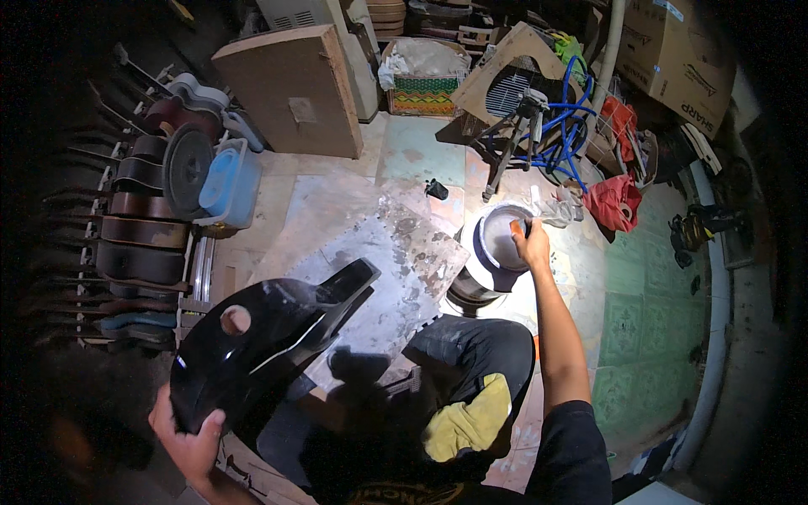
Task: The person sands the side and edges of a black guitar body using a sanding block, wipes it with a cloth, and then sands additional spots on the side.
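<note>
A glossy black guitar-like body [273, 345] with a round hole and a tapering end tilts across my left side; its exact kind I cannot tell. My left hand [189, 433] grips its lower left end, the thumb pressed on the black surface. Farther off to the right, my right hand [532, 244] is closed around a small orange and dark thing [518, 228], mostly hidden by the fingers. It is held over the mouth of a pale round bucket [502, 240] with whitish contents. On my right thigh lies a crumpled yellow cloth [471, 421].
Guitars [147, 231] stand in a rack on the left, beside a blue plastic tub [227, 185]. A worn board [362, 252] covers the floor ahead. Beyond are a large brown panel [290, 93], a coiled blue hose [560, 126] and a red bag [614, 202].
</note>
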A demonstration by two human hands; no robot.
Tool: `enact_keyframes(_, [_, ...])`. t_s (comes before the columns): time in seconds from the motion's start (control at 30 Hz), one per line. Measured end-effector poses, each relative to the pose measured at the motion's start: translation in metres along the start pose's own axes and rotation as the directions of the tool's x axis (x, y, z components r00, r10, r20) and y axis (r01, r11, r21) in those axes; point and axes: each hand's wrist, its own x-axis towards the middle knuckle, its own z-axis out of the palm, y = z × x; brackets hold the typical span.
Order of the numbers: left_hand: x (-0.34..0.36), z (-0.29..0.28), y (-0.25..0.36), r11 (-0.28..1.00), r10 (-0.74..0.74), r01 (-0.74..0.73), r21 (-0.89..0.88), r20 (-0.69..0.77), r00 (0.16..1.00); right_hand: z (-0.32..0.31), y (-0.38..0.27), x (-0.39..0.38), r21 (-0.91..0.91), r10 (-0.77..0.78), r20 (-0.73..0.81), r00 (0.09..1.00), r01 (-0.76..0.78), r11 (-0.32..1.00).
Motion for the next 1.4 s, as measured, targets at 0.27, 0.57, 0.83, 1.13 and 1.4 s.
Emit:
enact_keyframes(0.27, [0.0,-0.014,-0.041,0.999,0.015,-0.016,0.033,0.029,0.999,0.052,0.045,0.011,0.117,0.225,0.098,0.969,-0.236,0.965])
enact_keyframes(0.57, [-0.008,-0.01,-0.012,0.997,-0.03,0.038,-0.074,0.097,0.995,0.045,0.044,0.01,-0.078,0.144,0.082,0.986,-0.138,0.987])
enact_keyframes(0.83, [0.006,0.018,0.108,0.937,0.212,-0.16,-0.312,0.142,0.967,-0.089,-0.132,-0.05,0.539,-0.111,-0.072,0.991,0.132,0.832])
enact_keyframes(1.13, [-0.024,0.016,0.105,0.948,0.29,-0.266,-0.174,0.134,0.948,-0.205,-0.371,-0.229,0.596,-0.688,-0.145,0.711,0.618,0.513])
enact_keyframes(1.4, [-0.033,0.037,0.116,0.937,0.333,-0.298,-0.182,0.209,0.919,-0.194,-0.381,-0.288,0.143,-0.901,-0.177,0.397,0.916,0.375])
